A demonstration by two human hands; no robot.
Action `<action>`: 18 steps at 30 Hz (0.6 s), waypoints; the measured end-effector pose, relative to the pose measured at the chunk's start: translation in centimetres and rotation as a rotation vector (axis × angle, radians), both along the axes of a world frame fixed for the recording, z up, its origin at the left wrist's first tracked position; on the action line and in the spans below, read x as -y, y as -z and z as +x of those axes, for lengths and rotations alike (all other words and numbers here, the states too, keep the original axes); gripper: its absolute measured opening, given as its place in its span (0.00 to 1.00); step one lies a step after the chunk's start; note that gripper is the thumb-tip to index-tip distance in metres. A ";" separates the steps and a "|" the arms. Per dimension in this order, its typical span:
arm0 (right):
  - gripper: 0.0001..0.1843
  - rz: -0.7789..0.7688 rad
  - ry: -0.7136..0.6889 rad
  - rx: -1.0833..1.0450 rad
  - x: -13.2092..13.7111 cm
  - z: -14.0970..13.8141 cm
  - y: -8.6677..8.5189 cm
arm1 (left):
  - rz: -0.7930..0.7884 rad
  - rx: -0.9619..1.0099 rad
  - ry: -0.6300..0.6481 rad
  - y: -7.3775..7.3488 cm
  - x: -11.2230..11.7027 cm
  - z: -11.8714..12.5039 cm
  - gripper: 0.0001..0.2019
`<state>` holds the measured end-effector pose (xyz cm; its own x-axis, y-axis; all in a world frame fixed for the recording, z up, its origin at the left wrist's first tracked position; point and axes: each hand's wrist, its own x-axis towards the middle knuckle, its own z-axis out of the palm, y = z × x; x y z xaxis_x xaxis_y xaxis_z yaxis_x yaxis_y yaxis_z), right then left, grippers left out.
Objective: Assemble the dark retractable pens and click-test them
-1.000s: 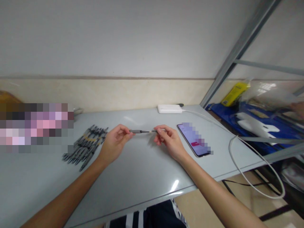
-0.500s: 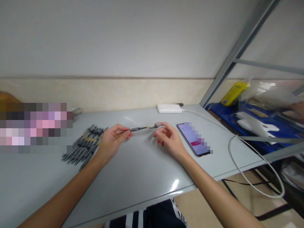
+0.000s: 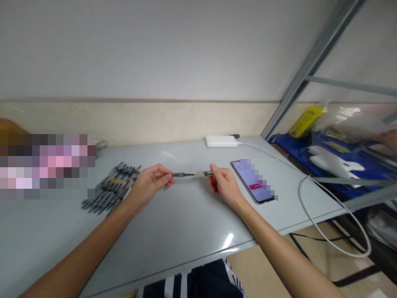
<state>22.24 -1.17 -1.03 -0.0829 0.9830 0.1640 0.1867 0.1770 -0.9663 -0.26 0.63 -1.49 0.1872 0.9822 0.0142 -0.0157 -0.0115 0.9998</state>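
Observation:
A slim pen (image 3: 188,174), dark at the left and clear with a yellowish band towards the right, is held level above the table between both hands. The fingertips of my left hand (image 3: 151,180) pinch its dark left end. At the other end, the thumb and fingers of my right hand (image 3: 223,182) are closed on the pen's tip. Left of my left hand lies a pile of similar dark pens (image 3: 108,188), partly hidden by my wrist and forearm.
A phone (image 3: 252,182) with a lit screen lies right of my right hand. Behind it stands a white power bank (image 3: 221,141), whose white cable (image 3: 300,194) loops over the table's right edge. Beyond a metal frame (image 3: 297,91) sits a blue surface with a yellow packet (image 3: 307,122).
My right hand has closed its fingers on the pen's right end, where they were looser before. The pen has come down slightly and now lies more level. My left hand keeps its pinch.

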 end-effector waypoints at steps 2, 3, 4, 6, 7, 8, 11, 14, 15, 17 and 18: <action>0.18 0.081 0.025 -0.047 -0.1 0.0 0.1 | -0.023 0.039 -0.025 0.0 -0.1 -0.1 0.12; 0.20 0.126 0.021 -0.052 -0.1 0.0 0.2 | -0.034 0.059 -0.039 0.0 -0.1 -0.1 0.13; 0.24 0.163 0.007 -0.037 -0.1 0.0 0.3 | -0.045 0.075 -0.051 0.0 -0.2 -0.2 0.13; 0.20 0.189 -0.022 0.019 0.0 -0.1 0.3 | -0.060 0.096 -0.062 -0.1 -0.2 -0.3 0.14; 0.15 0.183 -0.026 0.042 0.1 -0.1 0.3 | -0.063 0.101 -0.060 -0.1 -0.2 -0.3 0.15; 0.11 0.168 -0.023 0.059 0.2 -0.2 0.3 | -0.059 0.099 -0.058 -0.1 -0.2 -0.4 0.15; 0.11 0.112 -0.044 0.110 0.5 -0.3 0.0 | -0.015 0.056 -0.041 0.1 -0.2 -0.5 0.14; 0.16 0.031 -0.082 0.064 0.6 -0.3 -0.4 | 0.049 -0.023 -0.021 0.3 -0.1 -0.5 0.12; 0.18 -0.045 -0.115 0.000 0.5 -0.3 -0.4 | 0.077 -0.050 -0.023 0.2 0.0 -0.4 0.12; 0.21 -0.260 -0.213 -0.163 0.3 -0.1 -0.3 | 0.148 -0.104 -0.052 0.0 0.3 -0.2 0.12; 0.21 -0.361 -0.255 -0.233 0.2 -0.1 -0.2 | 0.187 -0.135 -0.073 -0.2 0.5 0.0 0.12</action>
